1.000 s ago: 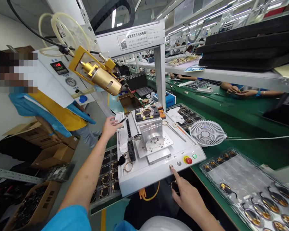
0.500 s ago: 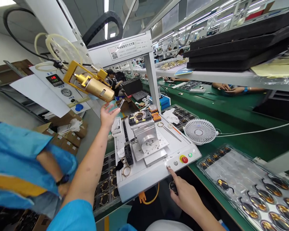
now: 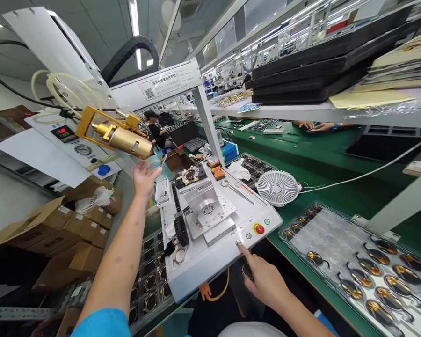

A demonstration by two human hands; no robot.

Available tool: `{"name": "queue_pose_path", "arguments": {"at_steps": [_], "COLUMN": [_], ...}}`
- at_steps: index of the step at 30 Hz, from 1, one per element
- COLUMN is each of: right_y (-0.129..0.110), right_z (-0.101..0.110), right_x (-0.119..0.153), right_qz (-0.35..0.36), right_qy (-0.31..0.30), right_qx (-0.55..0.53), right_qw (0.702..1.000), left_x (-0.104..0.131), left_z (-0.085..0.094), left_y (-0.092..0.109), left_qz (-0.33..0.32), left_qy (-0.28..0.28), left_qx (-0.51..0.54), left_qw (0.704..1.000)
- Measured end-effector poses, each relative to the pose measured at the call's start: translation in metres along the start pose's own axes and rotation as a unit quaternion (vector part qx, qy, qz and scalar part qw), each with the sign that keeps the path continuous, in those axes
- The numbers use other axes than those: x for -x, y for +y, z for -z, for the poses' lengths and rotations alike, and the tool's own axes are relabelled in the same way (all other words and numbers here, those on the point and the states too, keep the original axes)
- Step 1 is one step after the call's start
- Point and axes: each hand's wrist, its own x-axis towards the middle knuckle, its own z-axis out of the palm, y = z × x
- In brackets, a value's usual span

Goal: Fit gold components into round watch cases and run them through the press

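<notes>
My left hand (image 3: 144, 180) is raised with fingers apart, just below the tip of a gold dispenser cylinder (image 3: 135, 142). A thin silvery piece (image 3: 163, 160) shows by its fingertips; whether it is held cannot be made out. The index finger of my right hand (image 3: 266, 276) stretches out onto a small button (image 3: 238, 242) on the machine's front panel. Its other fingers curl around a round, metal-rimmed part (image 3: 247, 270), mostly hidden. Between the hands, a black fixture (image 3: 190, 175) bears a round gold-rimmed part on top of a metal block (image 3: 207, 204).
Tweezers (image 3: 243, 195) lie on the white machine bed, near a red stop button (image 3: 259, 228). Right of it stands a white fan (image 3: 278, 187). A clear tray (image 3: 323, 238) holds round parts with dark tails. Cardboard boxes (image 3: 87, 229) are stacked at left.
My view has turned, so the machine and both hands sit further left in it. The person in blue at the left is out of view. Right index finger stays on the button.
</notes>
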Motion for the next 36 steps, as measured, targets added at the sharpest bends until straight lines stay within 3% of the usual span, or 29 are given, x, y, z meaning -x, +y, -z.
{"name": "queue_pose_path", "arguments": {"at_steps": [11, 17, 19, 22, 26, 29, 32, 36], "right_y": [0.017, 0.037, 0.047, 0.063, 0.080, 0.082, 0.077, 0.067], "right_z": [0.004, 0.019, 0.027, 0.039, 0.050, 0.051, 0.047, 0.043], "right_x": [0.027, 0.029, 0.024, 0.012, -0.009, -0.017, -0.016, -0.013], "right_qz": [0.034, -0.001, -0.013, -0.062, -0.116, -0.122, -0.122, -0.141], "right_qy": [0.024, 0.061, 0.082, 0.103, 0.062, 0.034, 0.034, 0.029], "right_qx": [-0.205, -0.250, -0.256, -0.226, -0.132, -0.089, -0.035, 0.015], "right_qw": [0.978, 0.966, 0.963, 0.967, 0.983, 0.988, 0.991, 0.989], "left_x": [-0.010, -0.014, -0.001, 0.040, 0.109, 0.145, 0.159, 0.161], "left_z": [0.018, 0.024, 0.031, 0.052, 0.083, 0.095, 0.094, 0.089], "left_y": [0.010, -0.011, -0.024, -0.046, -0.074, -0.089, -0.096, -0.092], "left_qz": [0.036, 0.066, 0.082, 0.101, 0.126, 0.139, 0.136, 0.124], "left_qy": [0.032, 0.080, 0.094, 0.086, 0.051, 0.013, -0.013, -0.013], "left_qx": [0.021, -0.056, -0.099, -0.175, -0.276, -0.324, -0.344, -0.359], "left_qw": [0.999, 0.993, 0.987, 0.975, 0.951, 0.936, 0.929, 0.925]}}
